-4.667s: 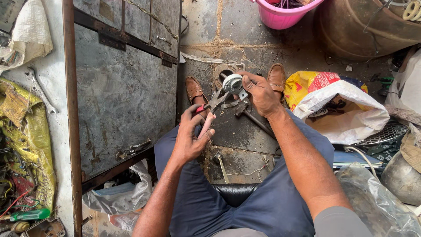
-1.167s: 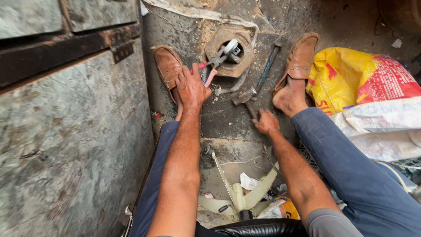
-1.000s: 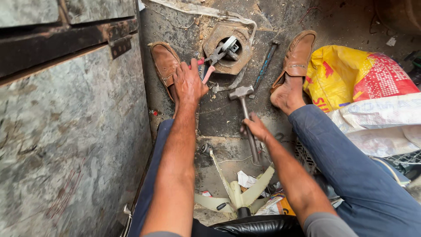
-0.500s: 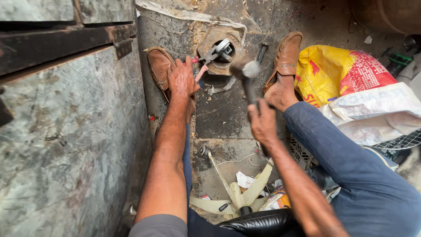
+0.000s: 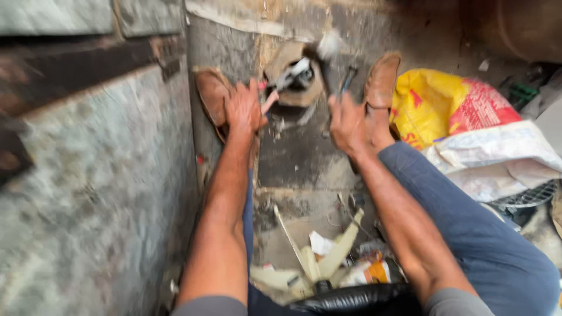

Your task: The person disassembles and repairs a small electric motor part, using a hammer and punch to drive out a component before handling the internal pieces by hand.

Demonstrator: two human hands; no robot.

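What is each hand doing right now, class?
Left hand: closed on the red-handled pliers.
Right hand: closed on the hammer, blurred.

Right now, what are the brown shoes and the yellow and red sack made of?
The brown shoes look like worn leather, dull and scuffed, though blur leaves that open. The yellow and red sack looks like woven plastic: slightly shiny and crinkled into stiff folds.

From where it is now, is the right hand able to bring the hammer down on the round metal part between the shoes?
Probably yes. The right hand holds the hammer raised just above the round metal part, with nothing between them. The left hand holds the pliers on that part, close to the path.
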